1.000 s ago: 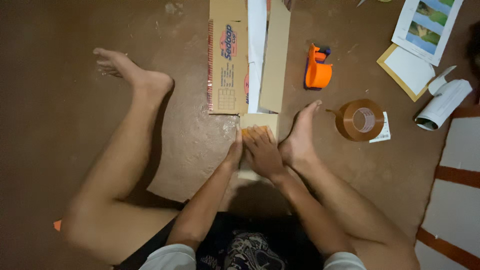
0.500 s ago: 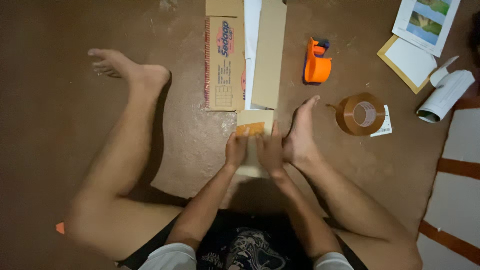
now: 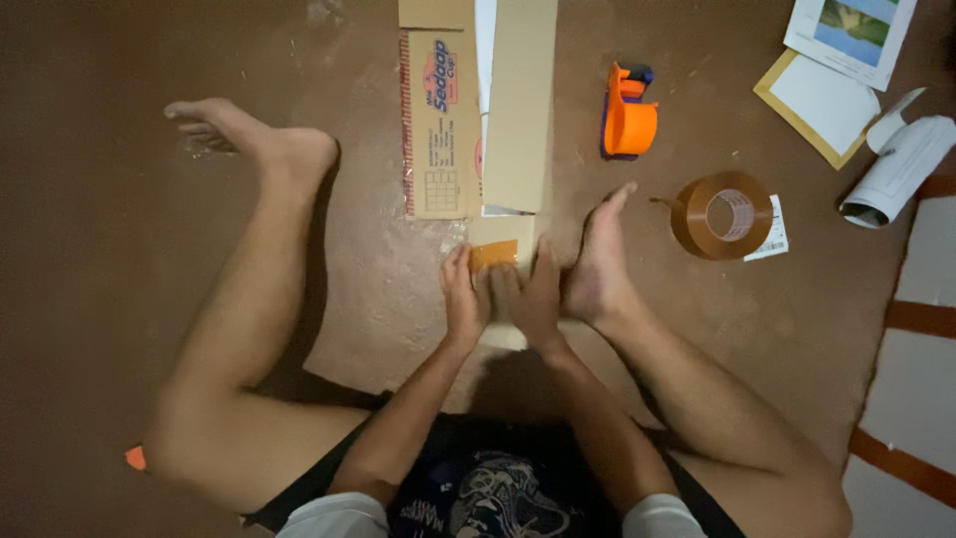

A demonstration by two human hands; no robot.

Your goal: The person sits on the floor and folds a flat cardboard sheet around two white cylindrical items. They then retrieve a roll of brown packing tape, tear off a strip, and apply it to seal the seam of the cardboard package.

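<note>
From here I see my left hand [image 3: 464,299] now lying flat, fingers together, on the small cardboard piece [image 3: 495,261] on the floor between my legs; a second ago it was curled higher. My right hand [image 3: 533,299] presses flat beside it, touching. The brown tape strip [image 3: 494,253] now shows uncovered at my fingertips. The orange tape dispenser [image 3: 628,113] and tape roll [image 3: 722,215] stay put at right.

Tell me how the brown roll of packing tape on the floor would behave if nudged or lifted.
The brown roll of packing tape lies flat on its side, so a nudge would probably slide it, not roll it. Its hollow core suggests it is fairly light. The loose tape end at its left edge might stick to the brown floor.
</note>
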